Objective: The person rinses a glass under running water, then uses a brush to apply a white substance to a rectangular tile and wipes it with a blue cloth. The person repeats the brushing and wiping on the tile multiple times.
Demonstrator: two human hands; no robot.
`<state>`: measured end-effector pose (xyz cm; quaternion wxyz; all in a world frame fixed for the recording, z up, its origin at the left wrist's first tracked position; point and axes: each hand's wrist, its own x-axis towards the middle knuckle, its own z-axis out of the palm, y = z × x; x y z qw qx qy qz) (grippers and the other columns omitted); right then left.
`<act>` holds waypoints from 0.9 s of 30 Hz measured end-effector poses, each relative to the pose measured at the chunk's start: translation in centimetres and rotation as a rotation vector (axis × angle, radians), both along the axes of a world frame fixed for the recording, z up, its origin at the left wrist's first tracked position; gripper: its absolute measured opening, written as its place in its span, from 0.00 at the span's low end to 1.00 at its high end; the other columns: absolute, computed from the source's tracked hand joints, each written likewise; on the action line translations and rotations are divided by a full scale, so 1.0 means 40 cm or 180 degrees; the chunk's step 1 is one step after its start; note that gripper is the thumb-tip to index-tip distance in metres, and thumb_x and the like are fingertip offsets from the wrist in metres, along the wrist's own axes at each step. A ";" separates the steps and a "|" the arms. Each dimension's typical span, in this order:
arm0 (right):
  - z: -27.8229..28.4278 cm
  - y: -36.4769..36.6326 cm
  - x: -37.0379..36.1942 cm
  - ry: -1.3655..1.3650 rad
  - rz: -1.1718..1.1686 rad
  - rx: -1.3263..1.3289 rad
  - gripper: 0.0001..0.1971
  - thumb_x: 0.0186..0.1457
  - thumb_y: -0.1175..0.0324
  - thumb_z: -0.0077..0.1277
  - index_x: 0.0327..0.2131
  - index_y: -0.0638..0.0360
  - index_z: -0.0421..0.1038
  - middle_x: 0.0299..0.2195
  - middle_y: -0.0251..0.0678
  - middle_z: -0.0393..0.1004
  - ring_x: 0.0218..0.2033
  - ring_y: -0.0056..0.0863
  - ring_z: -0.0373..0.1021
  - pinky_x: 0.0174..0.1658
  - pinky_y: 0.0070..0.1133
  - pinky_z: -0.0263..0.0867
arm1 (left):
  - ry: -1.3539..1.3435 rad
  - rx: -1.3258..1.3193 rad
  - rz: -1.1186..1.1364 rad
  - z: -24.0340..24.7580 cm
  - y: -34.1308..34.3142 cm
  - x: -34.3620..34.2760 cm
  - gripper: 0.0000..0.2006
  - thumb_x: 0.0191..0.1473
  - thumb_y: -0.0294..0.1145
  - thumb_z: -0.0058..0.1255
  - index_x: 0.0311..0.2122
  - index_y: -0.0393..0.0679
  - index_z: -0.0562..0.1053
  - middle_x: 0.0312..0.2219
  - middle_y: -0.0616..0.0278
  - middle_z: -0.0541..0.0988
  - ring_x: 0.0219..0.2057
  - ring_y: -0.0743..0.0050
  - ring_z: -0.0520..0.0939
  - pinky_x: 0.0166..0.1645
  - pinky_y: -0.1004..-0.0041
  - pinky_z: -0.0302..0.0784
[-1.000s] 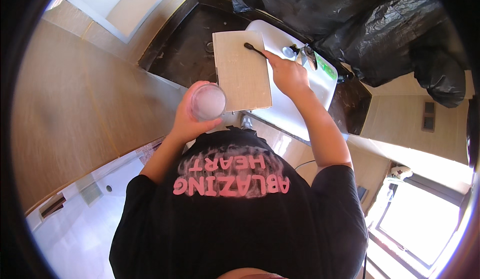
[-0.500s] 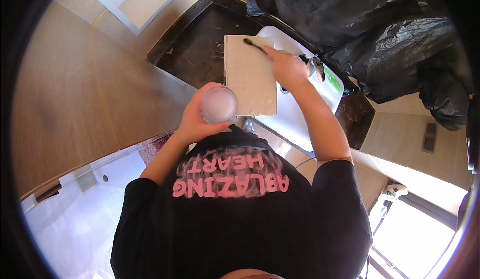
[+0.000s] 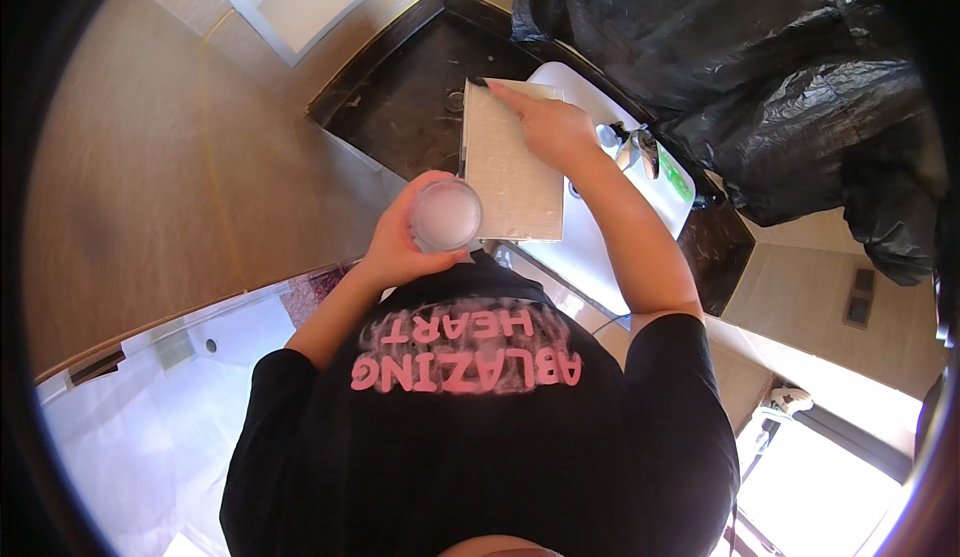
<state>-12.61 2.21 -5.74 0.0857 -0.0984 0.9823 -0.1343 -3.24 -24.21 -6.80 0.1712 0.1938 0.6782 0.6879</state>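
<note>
My left hand (image 3: 393, 232) is wrapped round a clear cup (image 3: 445, 214) of cloudy whitish contents, held before my chest. Just right of the cup lies a beige rectangular board (image 3: 515, 182), partly over the white sink (image 3: 610, 247). Above the board's far part, my right hand (image 3: 558, 135) has its fingers closed on a dark toothbrush. The black head of the toothbrush (image 3: 478, 82) is at the far left corner of the board, and most of its handle is hidden by my fingers.
A metal faucet (image 3: 640, 152) stands at the sink's right side. The dark countertop (image 3: 400, 97) surrounds the sink. Black plastic sheeting (image 3: 720, 67) hangs at the far right, and a brown wooden panel (image 3: 180, 177) fills the left.
My right hand has shifted left and slightly down over the board, bringing the toothbrush head to the far left corner. The whole view has shifted a little. My left hand still holds the cup.
</note>
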 end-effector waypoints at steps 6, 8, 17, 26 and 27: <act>0.049 0.011 0.071 -0.0679 0.0950 0.0472 0.33 0.58 0.73 0.37 0.63 0.20 0.58 0.39 0.43 0.79 0.37 0.40 0.78 0.39 0.33 0.73 | 0.0234 -0.0234 0.0136 -0.004 -0.004 0.003 0.41 0.38 0.30 0.71 0.60 0.41 0.62 0.53 0.61 0.72 0.55 0.73 0.71 0.59 0.69 0.65; 0.060 0.009 0.064 -0.0566 0.0790 0.0577 0.33 0.58 0.73 0.37 0.63 0.20 0.58 0.38 0.42 0.79 0.36 0.40 0.78 0.38 0.34 0.73 | 0.0194 -0.0158 0.0114 -0.016 -0.001 0.000 0.41 0.38 0.30 0.71 0.59 0.41 0.63 0.53 0.61 0.72 0.55 0.73 0.71 0.59 0.69 0.65; 0.059 0.017 0.171 -0.0925 0.1088 0.0592 0.36 0.57 0.73 0.40 0.65 0.20 0.52 0.30 0.43 0.78 0.32 0.41 0.78 0.34 0.34 0.73 | 0.0017 0.0044 0.0349 -0.012 -0.063 0.003 0.43 0.37 0.24 0.70 0.61 0.39 0.61 0.54 0.61 0.71 0.56 0.72 0.71 0.59 0.69 0.66; 0.049 -0.014 0.148 -0.0676 0.0555 0.0565 0.36 0.58 0.74 0.40 0.65 0.19 0.52 0.30 0.41 0.77 0.31 0.39 0.78 0.33 0.31 0.73 | -0.0099 0.0110 0.0381 -0.008 -0.073 -0.019 0.44 0.38 0.20 0.68 0.62 0.40 0.59 0.53 0.61 0.72 0.55 0.72 0.72 0.59 0.70 0.66; 0.051 -0.016 0.169 -0.0702 0.0657 0.0597 0.36 0.57 0.74 0.40 0.65 0.19 0.52 0.30 0.41 0.77 0.31 0.39 0.78 0.33 0.31 0.73 | -0.0023 0.0078 0.0314 -0.009 -0.074 -0.022 0.44 0.38 0.20 0.68 0.62 0.40 0.59 0.53 0.61 0.72 0.55 0.72 0.72 0.59 0.70 0.67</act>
